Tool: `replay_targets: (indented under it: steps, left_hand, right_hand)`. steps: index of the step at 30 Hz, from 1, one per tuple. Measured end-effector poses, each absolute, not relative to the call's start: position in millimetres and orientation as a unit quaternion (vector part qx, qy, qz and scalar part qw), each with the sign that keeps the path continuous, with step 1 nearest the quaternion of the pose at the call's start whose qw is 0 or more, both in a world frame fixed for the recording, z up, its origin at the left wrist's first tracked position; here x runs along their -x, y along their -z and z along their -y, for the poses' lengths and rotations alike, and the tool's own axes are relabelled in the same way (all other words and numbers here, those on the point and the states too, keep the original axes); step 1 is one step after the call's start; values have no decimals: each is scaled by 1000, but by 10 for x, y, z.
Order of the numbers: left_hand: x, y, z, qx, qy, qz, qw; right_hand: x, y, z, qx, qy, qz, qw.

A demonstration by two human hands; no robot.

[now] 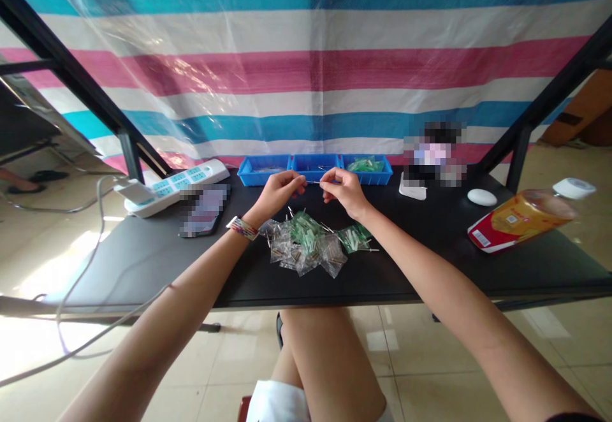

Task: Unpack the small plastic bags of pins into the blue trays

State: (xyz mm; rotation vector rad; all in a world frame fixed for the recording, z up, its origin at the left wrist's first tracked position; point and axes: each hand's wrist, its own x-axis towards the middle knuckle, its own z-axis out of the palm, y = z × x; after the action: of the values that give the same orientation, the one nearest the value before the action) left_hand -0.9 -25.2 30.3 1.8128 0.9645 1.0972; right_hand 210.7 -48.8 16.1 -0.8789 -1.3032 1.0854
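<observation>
My left hand (278,191) and my right hand (343,190) are raised over a black table (143,256), fingertips pinched toward each other. Between them runs a thin metal pin (313,183), held at both ends. Below the hands lies a heap of small clear plastic bags (310,243) with green parts and metal pins in them. A few loose pins lie beside the heap. A coloured band is on my left wrist.
Three blue trays (315,168) stand at the back, the right one holding green parts. A white power strip (174,186) and a phone (204,210) lie at the left. A bottle (521,218) lies on its side at the right, near a white puck (482,197).
</observation>
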Motion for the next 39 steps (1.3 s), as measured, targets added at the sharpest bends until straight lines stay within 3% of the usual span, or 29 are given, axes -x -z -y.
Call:
replay_targets:
  steps: [5,14,23,31,39]
  left_hand:
    - [73,-323,220,-747,-388,-374,388]
    - [168,-306,220,-855,-220,-364,299]
    - [98,-370,331,-869,-192,-408,203]
    - [15,-318,367,-851,-245,-400,238]
    - [-42,-270,325,-768,-363,-364,382]
  right_hand:
    - [-2192,-168,343,423,-369,513,649]
    - [-2378,-141,276,490,-261,548,626]
    - [-2277,-131,351,471,-269,585,603]
    - [-2232,-127,381,465,-281,607,580]
    - [-2147,-122,452,402,-406,661,487]
